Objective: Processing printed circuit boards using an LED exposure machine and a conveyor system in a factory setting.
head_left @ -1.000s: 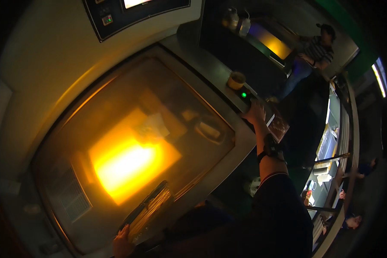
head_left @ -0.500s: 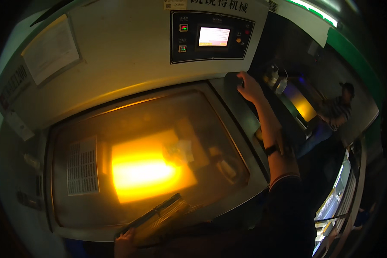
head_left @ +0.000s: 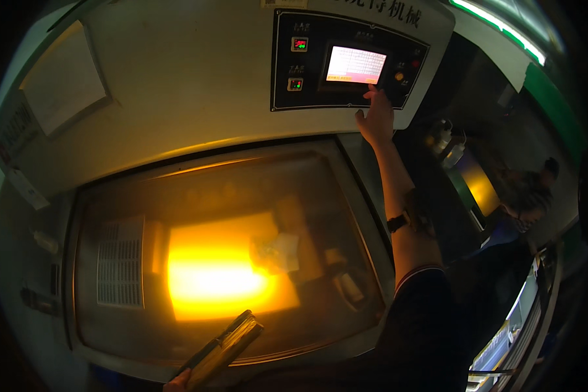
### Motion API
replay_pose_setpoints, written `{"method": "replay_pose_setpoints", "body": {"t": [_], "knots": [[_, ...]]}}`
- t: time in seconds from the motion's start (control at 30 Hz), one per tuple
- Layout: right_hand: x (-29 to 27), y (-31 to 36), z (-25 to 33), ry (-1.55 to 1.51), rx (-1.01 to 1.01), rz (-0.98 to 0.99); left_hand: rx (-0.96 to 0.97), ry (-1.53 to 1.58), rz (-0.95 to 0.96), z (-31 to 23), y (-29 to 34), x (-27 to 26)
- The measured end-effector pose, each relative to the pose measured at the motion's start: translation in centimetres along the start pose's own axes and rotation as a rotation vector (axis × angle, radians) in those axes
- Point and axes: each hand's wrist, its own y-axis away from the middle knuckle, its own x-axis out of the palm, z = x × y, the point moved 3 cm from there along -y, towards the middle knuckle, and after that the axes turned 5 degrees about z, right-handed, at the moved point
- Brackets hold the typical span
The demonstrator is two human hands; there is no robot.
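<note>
Item one: my right hand (head_left: 375, 121), raised at about 1 o'clock in the view. Its grip is open, fingers extended, holding nothing; a fingertip (head_left: 370, 93) touches the lower edge of the lit touchscreen (head_left: 355, 65). A dark band sits on that wrist.

Item two: black control panel (head_left: 346, 62), set in the pale upper casing of the machine (head_left: 176, 98) at 12 to 1 o'clock. It carries the touchscreen at its middle, two small lit readouts (head_left: 298, 44) to the left of the screen, and small round buttons (head_left: 398, 76) to the right of it.

Item three: my left hand (head_left: 176, 384), only just in view at the bottom edge, about 6 o'clock. Its grip is closed on a long, flat, dark tool (head_left: 225, 349) that slants up toward 1 o'clock, its far end lying over the lower rim of the window.

Item four: large viewing window (head_left: 228, 261), filling the centre of the view, directly below the panel. A strong orange-yellow glow (head_left: 215, 274) shows behind it; a pale crumpled piece (head_left: 277, 251) lies at the glow's 2 o'clock edge. A ribbed vent (head_left: 119, 261) sits at 9 o'clock within the window.

Item five: a second person (head_left: 526, 196) at 3 o'clock, well apart from me, beside another glowing opening (head_left: 480, 189).
</note>
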Motion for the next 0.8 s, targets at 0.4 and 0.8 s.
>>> {"method": "replay_pose_setpoints", "body": {"t": [0.4,0.8], "knots": [[-0.6,0.1,3.4,0.068,-0.205,-0.098,0.066,-0.011,-0.122,-1.1,-1.5,0.3],[5.4,18.3,17.9,-0.623,-0.398,0.637,0.210,-0.431,-0.299,-2.5,-6.4,1.3]]}}
